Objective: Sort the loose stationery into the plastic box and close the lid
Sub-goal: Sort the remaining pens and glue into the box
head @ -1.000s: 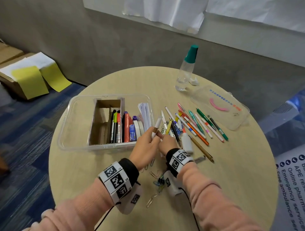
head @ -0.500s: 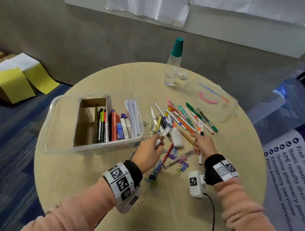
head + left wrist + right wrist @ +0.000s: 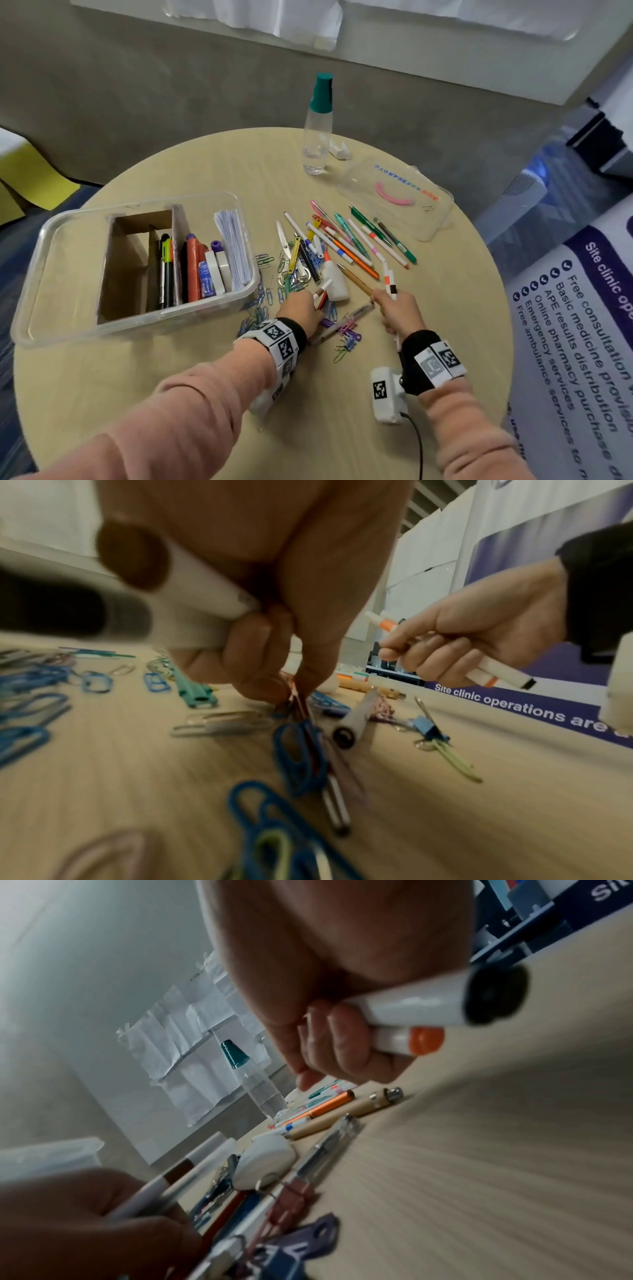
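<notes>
**On the round table, both hands full of markers**

Beside the clear plastic box [image 3: 41, 274], my left hand [image 3: 298, 310] pinches white brown-banded markers [image 3: 323, 287], tips toward the far edge. My right hand [image 3: 397, 311] clasps white markers with orange and black bands [image 3: 389, 279], pointing away. The clear lid [image 3: 428, 219] lies apart, reading "STORAGE BOX".

Head cam looks down on the whole round desk [image 3: 205, 394] from above. Both wrist cams sit super close, skimming low across it, and each catches the opposite hand plus the same pen pile [image 3: 342, 246].
</notes>
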Motion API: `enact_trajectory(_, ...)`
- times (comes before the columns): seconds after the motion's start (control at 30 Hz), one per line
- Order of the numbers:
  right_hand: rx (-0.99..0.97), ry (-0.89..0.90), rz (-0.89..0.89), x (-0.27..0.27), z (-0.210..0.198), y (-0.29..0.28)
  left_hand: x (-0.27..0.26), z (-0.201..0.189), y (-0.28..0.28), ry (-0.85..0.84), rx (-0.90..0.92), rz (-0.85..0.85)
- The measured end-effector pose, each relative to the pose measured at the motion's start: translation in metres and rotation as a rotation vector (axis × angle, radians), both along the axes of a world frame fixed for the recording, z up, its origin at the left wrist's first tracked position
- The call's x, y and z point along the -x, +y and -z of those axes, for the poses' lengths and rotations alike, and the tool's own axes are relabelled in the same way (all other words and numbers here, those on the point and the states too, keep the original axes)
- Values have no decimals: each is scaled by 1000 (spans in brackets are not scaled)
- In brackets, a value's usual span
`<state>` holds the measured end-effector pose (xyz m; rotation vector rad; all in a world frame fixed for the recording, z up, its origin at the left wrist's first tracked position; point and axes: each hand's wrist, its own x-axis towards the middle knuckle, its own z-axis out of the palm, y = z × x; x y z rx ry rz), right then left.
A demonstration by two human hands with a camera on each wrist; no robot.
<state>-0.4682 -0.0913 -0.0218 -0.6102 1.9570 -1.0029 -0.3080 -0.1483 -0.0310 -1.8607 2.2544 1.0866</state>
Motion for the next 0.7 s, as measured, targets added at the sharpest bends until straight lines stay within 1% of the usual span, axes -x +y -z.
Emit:
enact_trajectory(0.17,-47,447,-113,4,1,-11,7,0,-3,-31,-1,70)
enact_trajectory(0.27,-209,712,-318,1,3,-21,6,-1,-6,-19,-4,53)
enact_trajectory(0.33,-277,803,-419,0,7,-25,4,-3,-9,-9,21,26)
enact_trajectory(0.5,-314,855,-464,2,8,-29,-3,-3,-11,1,29,78)
enact_trajectory(0.6,-323,837,-419,5,4,-25,-2,-2,-10,-5,42,122)
enact_trajectory(0.63,-312,801,-383,8,3,-23,0,-2,-9,-5,38,126)
enact_trajectory(0.7,-252,656,-294,13,-1,-19,1,-1,-8,1,30,120)
